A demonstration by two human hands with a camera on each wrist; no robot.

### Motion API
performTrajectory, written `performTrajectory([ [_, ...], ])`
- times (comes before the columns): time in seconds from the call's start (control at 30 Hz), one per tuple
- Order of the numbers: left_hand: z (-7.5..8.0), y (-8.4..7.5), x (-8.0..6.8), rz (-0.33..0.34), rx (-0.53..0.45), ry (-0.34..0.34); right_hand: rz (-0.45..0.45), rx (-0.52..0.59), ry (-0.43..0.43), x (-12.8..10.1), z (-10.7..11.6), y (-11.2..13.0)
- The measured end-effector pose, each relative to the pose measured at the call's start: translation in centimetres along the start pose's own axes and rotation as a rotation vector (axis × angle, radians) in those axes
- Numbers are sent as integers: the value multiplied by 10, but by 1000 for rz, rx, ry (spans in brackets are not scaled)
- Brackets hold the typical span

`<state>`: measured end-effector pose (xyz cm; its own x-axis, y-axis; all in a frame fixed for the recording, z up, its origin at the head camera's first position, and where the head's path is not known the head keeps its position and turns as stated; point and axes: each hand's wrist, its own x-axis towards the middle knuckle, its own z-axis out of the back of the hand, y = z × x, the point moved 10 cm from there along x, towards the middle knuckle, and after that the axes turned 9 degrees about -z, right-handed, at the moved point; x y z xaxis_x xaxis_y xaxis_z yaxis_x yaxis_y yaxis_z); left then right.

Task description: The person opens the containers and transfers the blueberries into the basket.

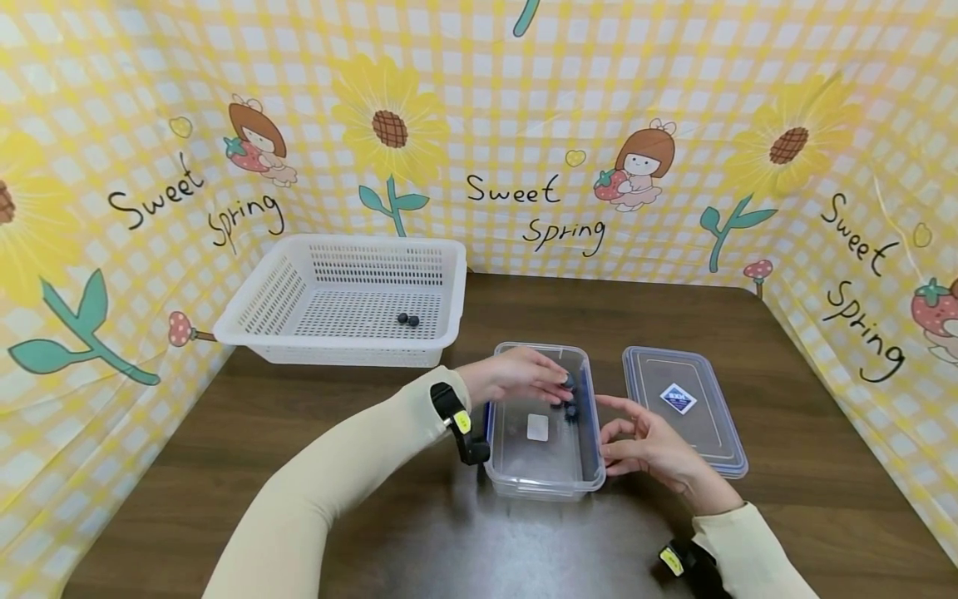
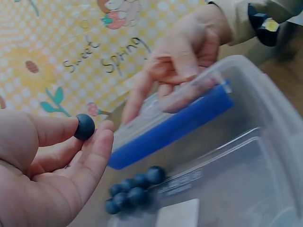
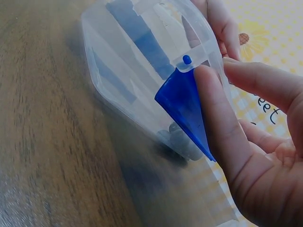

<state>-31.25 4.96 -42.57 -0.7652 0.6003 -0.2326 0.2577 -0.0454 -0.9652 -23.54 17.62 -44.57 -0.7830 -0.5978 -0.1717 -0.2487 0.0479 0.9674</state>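
Note:
My left hand point(image 1: 520, 376) is over a clear plastic box point(image 1: 539, 459) in the middle of the table. Between thumb and fingertips it pinches one blueberry point(image 2: 85, 126), a round dark blue ball. Several blueberries point(image 2: 137, 195) lie clustered on the box floor, along its right wall in the head view. Outside that wall, my right hand point(image 1: 653, 445) touches the box with fairly straight fingers. Its thumb point(image 3: 220, 111) presses by a hanging blue latch point(image 3: 182, 111), and the index finger reaches the rim. A pale square point(image 1: 537, 427) shows at the box bottom.
A white slotted basket point(image 1: 344, 353) stands at the back left with two blueberries point(image 1: 407, 320) in it. To the right of the box lies its clear lid point(image 1: 696, 428) with a blue diamond label. Patterned cloth point(image 1: 501, 116) encloses the brown table's back and sides.

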Motion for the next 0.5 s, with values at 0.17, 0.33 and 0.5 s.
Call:
performTrajectory([
  [0.17,16,-15,0,-28,-20,-27,3,6,3,0,0,0],
  [0.33,36,-30,-1,-63,-56,-69,-1,7,4,1,1,-1],
  [0.5,62,-46,-3,-114,-60,-113,-4,11,0,1,2,-1],
])
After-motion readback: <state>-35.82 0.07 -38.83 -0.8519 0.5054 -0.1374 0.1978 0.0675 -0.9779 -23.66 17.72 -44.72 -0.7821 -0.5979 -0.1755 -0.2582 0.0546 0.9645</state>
